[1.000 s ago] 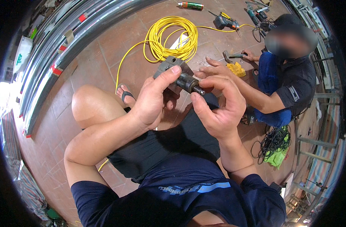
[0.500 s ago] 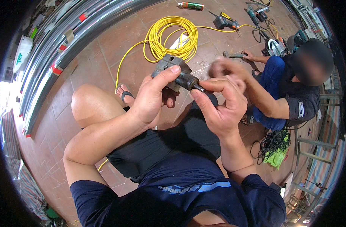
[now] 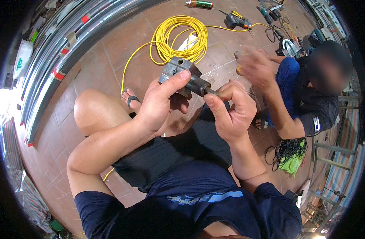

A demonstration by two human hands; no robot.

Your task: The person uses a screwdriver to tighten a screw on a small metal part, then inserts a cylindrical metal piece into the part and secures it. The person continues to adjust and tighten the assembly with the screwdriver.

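Observation:
A dark metal block (image 3: 181, 67) with a hole in its top face is gripped in my left hand (image 3: 158, 99), thumb along its near side. A round barrel (image 3: 199, 86) sticks out of the block toward the right. From the barrel's end comes a thin metal pin (image 3: 211, 93). My right hand (image 3: 232, 107) pinches the pin's outer end between thumb and forefinger, with the other fingers curled. Part of the block's underside is hidden by my left fingers.
A co-worker (image 3: 306, 91) squats at the right, one blurred hand (image 3: 257, 67) close to my right hand. Beyond my hands lies a coiled yellow cable (image 3: 160, 38). A cordless drill (image 3: 236, 20) and a spray can (image 3: 199, 4) are farther back. Metal profiles (image 3: 80, 38) line the left.
My right hand has shifted slightly left and down, and more of the pin shows beyond the barrel. The co-worker's near hand has moved right, away from my hands.

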